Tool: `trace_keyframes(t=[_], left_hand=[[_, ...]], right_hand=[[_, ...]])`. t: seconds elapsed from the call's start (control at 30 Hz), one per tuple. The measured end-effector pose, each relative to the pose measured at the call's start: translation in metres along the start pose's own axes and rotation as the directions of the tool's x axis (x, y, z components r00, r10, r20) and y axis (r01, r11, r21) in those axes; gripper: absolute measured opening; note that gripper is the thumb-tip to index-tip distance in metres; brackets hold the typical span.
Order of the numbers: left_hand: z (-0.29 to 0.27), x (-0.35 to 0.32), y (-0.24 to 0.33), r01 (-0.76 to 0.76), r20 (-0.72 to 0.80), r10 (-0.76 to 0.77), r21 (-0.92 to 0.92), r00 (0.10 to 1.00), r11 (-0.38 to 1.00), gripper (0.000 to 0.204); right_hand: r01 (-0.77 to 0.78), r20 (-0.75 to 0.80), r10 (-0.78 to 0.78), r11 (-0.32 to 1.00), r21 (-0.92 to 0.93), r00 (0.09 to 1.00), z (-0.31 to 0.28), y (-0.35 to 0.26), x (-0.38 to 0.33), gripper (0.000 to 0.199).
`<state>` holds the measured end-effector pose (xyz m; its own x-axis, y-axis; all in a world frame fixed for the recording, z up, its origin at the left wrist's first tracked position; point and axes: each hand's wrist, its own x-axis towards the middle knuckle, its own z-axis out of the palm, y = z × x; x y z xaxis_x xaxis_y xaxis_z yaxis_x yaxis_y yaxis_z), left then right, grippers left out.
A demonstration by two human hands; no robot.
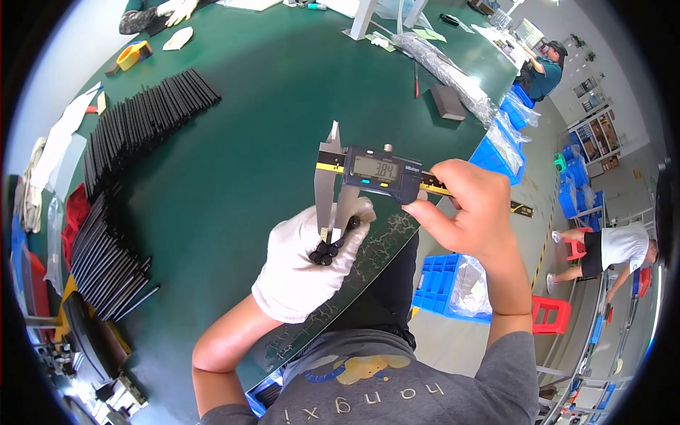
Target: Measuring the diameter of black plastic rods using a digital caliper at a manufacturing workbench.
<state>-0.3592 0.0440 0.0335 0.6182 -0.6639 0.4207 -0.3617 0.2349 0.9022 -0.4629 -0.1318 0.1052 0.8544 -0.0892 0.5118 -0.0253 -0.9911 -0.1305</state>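
My left hand (304,258), in a white glove, holds a small bundle of short black rods (331,246) end-on near the table's front edge. One rod sits between the steel jaws of a digital caliper (375,173). My bare right hand (471,205) grips the caliper's body and beam, thumb at the slider, holding it level above the green table (248,142). The caliper's grey display faces up toward me.
A long curved row of black rods (124,149) lies across the table's left side. A yellow tape roll (133,55), a dark block (448,101) and a plastic-wrapped bundle (453,74) lie farther back. Blue bins (446,283) and a red stool (551,313) stand on the floor at right. Other people work nearby.
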Motion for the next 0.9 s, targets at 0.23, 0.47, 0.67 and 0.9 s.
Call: trace_keyframes(t=[0.23,0.47,0.67,0.9], left_hand=[[-0.001,0.001,0.005,0.068,0.053,-0.065,-0.052,0.996,0.996,0.018],[0.003,0.002,-0.005,-0.135,0.001,0.135,0.02,0.991,0.991,0.025],[0.001,-0.004,-0.011,-0.151,-0.021,0.154,0.101,0.988,0.983,0.027],[0.004,-0.009,-0.007,-0.054,-0.144,0.072,0.123,0.987,0.991,0.037]], right_hand=[[-0.019,0.029,0.019,1.0,0.001,0.999,-0.003,0.0,-0.004,0.029],[-0.035,0.0,0.035,0.995,0.096,0.999,0.001,-0.001,-0.008,0.027],[-0.073,0.04,0.07,0.993,0.09,0.997,-0.011,-0.013,-0.015,0.028],[-0.151,0.001,0.152,0.983,0.105,0.988,-0.006,-0.026,-0.027,0.028]])
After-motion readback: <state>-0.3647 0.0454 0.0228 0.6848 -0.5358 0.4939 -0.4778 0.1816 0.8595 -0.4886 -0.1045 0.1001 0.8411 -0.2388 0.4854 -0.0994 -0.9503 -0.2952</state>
